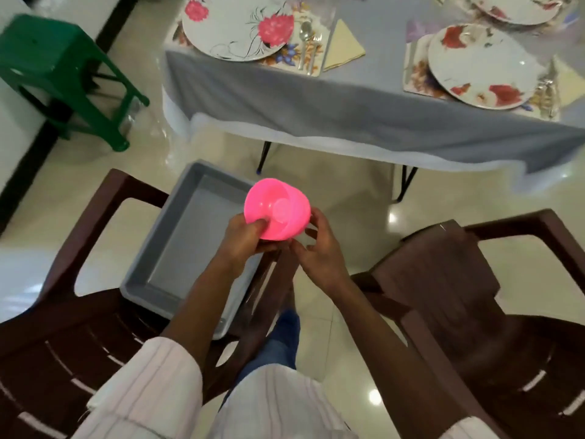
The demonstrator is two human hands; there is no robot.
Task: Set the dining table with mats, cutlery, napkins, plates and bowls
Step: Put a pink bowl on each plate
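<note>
A pink plastic bowl stack [278, 210] is held in front of me above a grey tray [190, 236]. My left hand [243, 239] grips it with the thumb inside the rim. My right hand [319, 248] touches its right underside with loosely curled fingers. Ahead stands the dining table [348, 99] with a grey cloth. On it, a flowered plate [237, 25] lies on a mat [304, 58] with a spoon and fork [308, 39] and a yellow napkin [343, 45]. A second plate [484, 64] lies to the right.
The grey tray rests on a brown plastic chair [79, 327] at the left. Another brown chair [474, 296] stands at the right. A green stool [63, 77] stands on the tiled floor at the far left. A third plate [519, 7] shows at the top right.
</note>
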